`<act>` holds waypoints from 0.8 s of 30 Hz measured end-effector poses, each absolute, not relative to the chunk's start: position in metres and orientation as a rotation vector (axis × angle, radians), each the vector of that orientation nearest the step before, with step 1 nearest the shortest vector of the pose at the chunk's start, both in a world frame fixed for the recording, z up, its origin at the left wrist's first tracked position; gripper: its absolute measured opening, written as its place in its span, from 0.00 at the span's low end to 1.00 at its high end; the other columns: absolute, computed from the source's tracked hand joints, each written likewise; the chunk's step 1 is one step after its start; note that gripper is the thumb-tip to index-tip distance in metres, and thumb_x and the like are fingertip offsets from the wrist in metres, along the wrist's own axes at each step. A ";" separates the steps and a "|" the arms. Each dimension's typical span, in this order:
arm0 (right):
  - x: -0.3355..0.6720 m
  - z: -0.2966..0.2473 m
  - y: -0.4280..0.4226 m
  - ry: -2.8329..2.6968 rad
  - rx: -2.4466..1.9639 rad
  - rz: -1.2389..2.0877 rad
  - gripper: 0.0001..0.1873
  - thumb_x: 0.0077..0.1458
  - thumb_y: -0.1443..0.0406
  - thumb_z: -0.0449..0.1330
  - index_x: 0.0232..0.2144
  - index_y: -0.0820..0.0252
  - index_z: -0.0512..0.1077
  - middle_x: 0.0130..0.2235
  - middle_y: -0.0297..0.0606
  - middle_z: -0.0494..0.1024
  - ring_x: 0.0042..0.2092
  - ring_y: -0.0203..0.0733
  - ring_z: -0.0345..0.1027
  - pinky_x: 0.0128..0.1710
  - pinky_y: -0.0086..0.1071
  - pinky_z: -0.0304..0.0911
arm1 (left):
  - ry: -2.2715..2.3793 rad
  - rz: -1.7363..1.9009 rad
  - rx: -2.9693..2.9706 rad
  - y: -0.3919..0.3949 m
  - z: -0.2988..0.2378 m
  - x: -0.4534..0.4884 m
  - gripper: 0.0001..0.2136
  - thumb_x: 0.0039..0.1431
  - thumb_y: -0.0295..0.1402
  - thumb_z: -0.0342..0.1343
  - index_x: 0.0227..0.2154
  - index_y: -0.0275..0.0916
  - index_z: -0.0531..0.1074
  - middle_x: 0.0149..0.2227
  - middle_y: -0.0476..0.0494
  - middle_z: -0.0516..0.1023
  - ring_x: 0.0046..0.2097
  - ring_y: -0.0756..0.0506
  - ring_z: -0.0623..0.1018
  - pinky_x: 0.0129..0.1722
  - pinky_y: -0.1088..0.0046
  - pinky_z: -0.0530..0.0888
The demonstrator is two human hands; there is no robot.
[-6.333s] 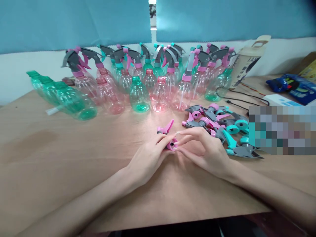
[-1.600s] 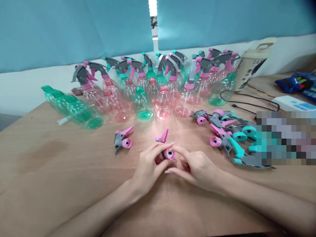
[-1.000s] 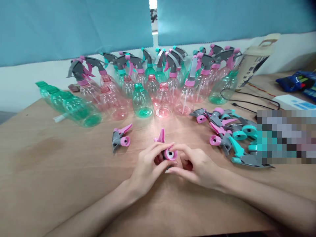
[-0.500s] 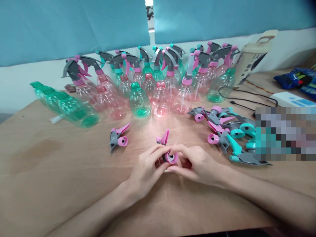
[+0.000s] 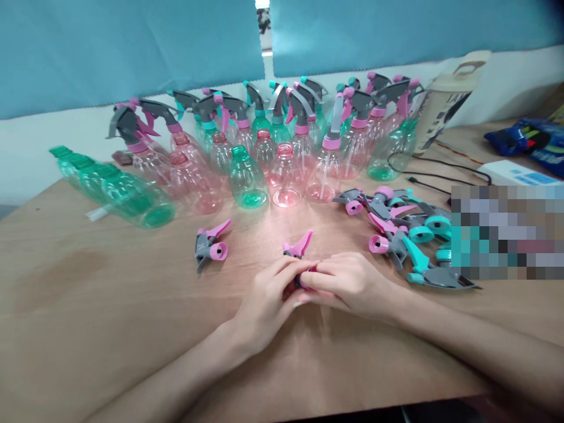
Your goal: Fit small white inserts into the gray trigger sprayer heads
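Both my hands meet at the middle of the wooden table [image 5: 88,305] around one pink and grey spray head [image 5: 298,245]. My left hand [image 5: 268,296] grips its body from the left with curled fingers. My right hand [image 5: 348,285] closes over its pink screw collar from the right, hiding the collar. Only the pink trigger and a bit of grey stick out above my fingers. Another pink and grey spray head [image 5: 207,248] lies loose on the table to the left of my hands.
Several pink and green plastic bottles [image 5: 247,176], some with spray heads on, stand in rows at the back. Green bottles [image 5: 118,191] lie on their side at left. A heap of loose spray heads [image 5: 405,229] lies right. Cables, a white box and a carton sit at the far right.
My right fingers have closed over the pink collar, which showed its opening half a second ago. The trigger now tilts more to the right. The view has shifted slightly.
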State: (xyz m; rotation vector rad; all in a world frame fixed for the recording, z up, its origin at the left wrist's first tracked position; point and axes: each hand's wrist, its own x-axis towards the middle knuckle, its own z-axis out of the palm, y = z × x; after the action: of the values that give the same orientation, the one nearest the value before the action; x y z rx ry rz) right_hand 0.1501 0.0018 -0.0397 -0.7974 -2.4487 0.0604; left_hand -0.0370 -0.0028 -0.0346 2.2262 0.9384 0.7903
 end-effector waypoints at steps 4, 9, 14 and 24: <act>0.151 -0.038 0.004 -2.483 -0.732 0.118 0.22 0.66 0.60 0.44 0.25 0.61 0.68 0.23 0.32 0.68 0.24 0.32 0.58 0.22 0.29 0.46 | 0.918 0.812 2.212 -0.003 -0.034 -0.036 0.12 0.59 0.28 0.55 0.46 0.40 0.70 0.41 0.45 0.74 0.41 0.47 0.75 0.41 0.70 0.72; 0.151 -0.034 0.005 -2.539 -0.728 0.168 0.22 0.65 0.63 0.43 0.23 0.60 0.67 0.21 0.31 0.64 0.23 0.32 0.53 0.21 0.30 0.44 | 0.926 0.804 2.188 -0.004 -0.034 -0.034 0.12 0.59 0.25 0.54 0.45 0.40 0.71 0.41 0.44 0.74 0.41 0.46 0.74 0.41 0.70 0.72; 0.151 -0.032 0.003 -2.524 -0.762 0.291 0.19 0.64 0.65 0.47 0.22 0.60 0.67 0.21 0.30 0.64 0.23 0.31 0.53 0.21 0.29 0.44 | 0.933 0.785 2.191 -0.005 -0.035 -0.033 0.12 0.58 0.25 0.55 0.45 0.40 0.71 0.41 0.44 0.74 0.40 0.47 0.75 0.41 0.70 0.73; 0.163 -0.046 0.006 -2.372 -0.893 0.502 0.16 0.65 0.62 0.46 0.28 0.60 0.67 0.25 0.32 0.70 0.27 0.32 0.63 0.27 0.26 0.55 | 1.045 0.850 2.210 -0.001 -0.031 -0.038 0.12 0.58 0.25 0.56 0.45 0.40 0.70 0.38 0.48 0.74 0.33 0.51 0.73 0.35 0.75 0.73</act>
State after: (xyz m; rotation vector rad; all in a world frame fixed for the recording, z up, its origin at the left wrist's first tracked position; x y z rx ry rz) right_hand 0.1627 0.0060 -0.0455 -0.8927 -2.3716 0.5022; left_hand -0.0380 -0.0007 -0.0308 2.2101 1.0446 0.8501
